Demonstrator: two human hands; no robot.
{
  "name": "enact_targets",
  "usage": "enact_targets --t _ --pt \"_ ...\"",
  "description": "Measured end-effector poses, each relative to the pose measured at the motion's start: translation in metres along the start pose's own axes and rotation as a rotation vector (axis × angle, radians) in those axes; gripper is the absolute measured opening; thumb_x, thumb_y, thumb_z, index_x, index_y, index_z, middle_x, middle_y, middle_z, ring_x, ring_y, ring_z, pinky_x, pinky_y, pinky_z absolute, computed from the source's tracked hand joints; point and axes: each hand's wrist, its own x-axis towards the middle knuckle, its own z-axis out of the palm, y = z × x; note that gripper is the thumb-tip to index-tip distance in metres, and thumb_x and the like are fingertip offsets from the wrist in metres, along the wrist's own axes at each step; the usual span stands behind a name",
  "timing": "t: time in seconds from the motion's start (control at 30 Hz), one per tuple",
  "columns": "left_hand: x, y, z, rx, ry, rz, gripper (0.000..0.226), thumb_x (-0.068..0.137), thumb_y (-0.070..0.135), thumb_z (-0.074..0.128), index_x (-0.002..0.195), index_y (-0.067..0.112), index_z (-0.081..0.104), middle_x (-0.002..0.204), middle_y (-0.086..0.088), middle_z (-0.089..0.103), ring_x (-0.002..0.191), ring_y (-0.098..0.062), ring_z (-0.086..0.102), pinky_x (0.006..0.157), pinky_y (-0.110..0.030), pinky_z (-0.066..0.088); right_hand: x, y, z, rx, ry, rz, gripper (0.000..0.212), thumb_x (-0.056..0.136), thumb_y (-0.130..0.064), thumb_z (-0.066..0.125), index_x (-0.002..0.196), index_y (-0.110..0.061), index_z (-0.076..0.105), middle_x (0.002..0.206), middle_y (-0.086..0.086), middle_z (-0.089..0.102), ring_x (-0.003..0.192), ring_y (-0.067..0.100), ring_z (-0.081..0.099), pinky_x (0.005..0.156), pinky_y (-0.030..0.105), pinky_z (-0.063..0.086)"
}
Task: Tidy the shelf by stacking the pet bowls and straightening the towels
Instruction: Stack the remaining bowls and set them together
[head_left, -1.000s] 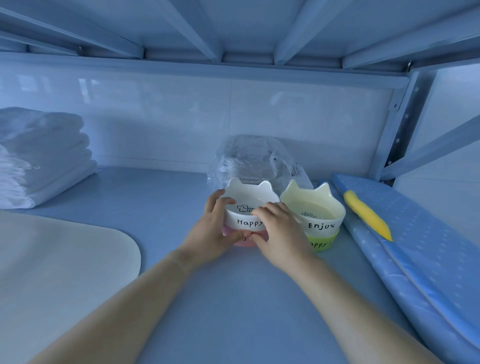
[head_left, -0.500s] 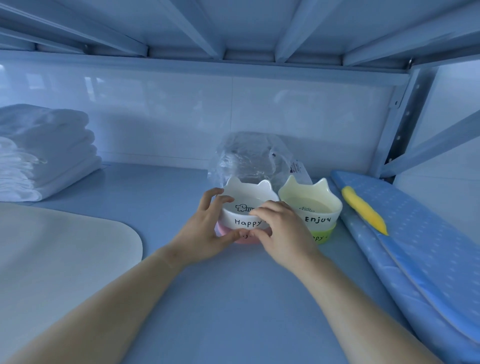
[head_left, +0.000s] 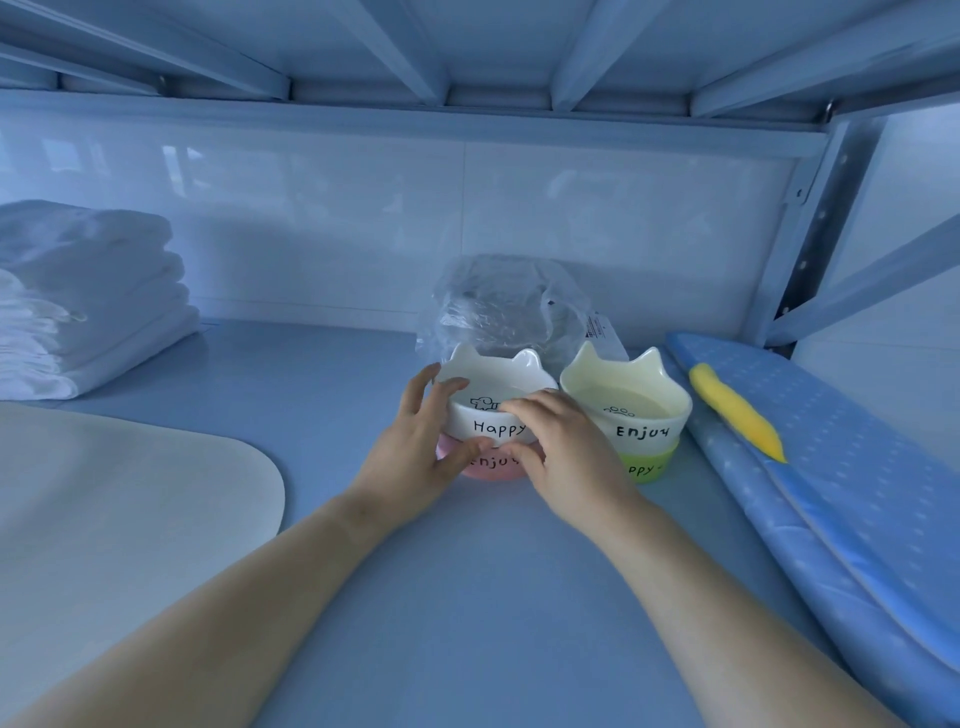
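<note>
A white cat-eared bowl (head_left: 498, 382) marked "Happy" sits nested in a pink bowl (head_left: 488, 467) marked "Enjoy" at the middle of the shelf. My left hand (head_left: 415, 452) grips this stack from the left, thumb across the front where the two bowls meet. My right hand (head_left: 566, 452) holds it from the front right, fingers over the white rim. Right beside it stands a cream bowl (head_left: 631, 395) marked "Enjoy", nested in a green bowl (head_left: 649, 465). A pile of folded white towels (head_left: 88, 301) lies at the far left.
A crumpled clear plastic bag (head_left: 504, 306) stands behind the bowls against the back wall. A blue padded board (head_left: 857, 467) with a yellow item (head_left: 732, 410) on it lies along the right. A cream mat (head_left: 119, 499) covers the near left. The shelf's beams run low overhead.
Both hands stay on the white and pink stack. My left fingers have loosened slightly on the white rim. The camera has shifted a little.
</note>
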Motion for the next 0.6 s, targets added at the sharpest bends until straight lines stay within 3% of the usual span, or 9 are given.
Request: enact_targets --t 0.1,0.23,0.37,0.6 --pt "-0.0009 0.0014 -0.0006 -0.086 -0.034 -0.063 0.078 0.069 0.067 0.051 0.136 0.038 0.026 0.148 0.006 0.020 0.106 0.002 0.040 0.090 -0.033 0.045 -0.0004 -0.0005 -0.0003 0.010 -0.004 0.008 0.030 0.083 -0.016 0.064 0.113 -0.011 0.060 0.109 0.003 0.060 0.107 0.021 0.049 0.088 0.021 0.033" --pt "0.0001 0.0022 0.0012 -0.165 -0.056 -0.070 0.069 0.080 0.042 0.064 0.138 0.031 0.027 0.116 0.004 0.047 0.095 -0.013 0.055 0.090 -0.041 0.050 -0.0022 0.0005 0.0002 0.019 0.008 0.018 0.032 0.081 -0.019 0.066 0.111 -0.012 0.060 0.107 0.002 0.061 0.106 0.020 0.050 0.088 0.022 0.034" --pt "0.0013 0.0009 -0.0001 -0.174 -0.055 -0.109 0.067 0.078 0.043 0.068 0.133 0.033 0.032 0.118 0.004 0.050 0.106 -0.016 0.054 0.094 -0.041 0.048 -0.0008 0.0000 -0.0001 0.009 0.026 0.031 0.031 0.081 -0.026 0.068 0.109 -0.014 0.063 0.104 0.001 0.063 0.105 0.020 0.051 0.086 0.022 0.035" --pt "-0.0031 0.0022 -0.0027 -0.141 -0.045 -0.076 0.062 0.073 0.051 0.068 0.126 0.037 0.039 0.120 0.014 0.046 0.106 -0.010 0.052 0.096 -0.036 0.047 -0.0044 0.0006 -0.0063 0.024 0.030 0.015 0.026 0.078 -0.028 0.070 0.102 -0.019 0.067 0.093 -0.002 0.065 0.096 0.018 0.052 0.079 0.025 0.041"
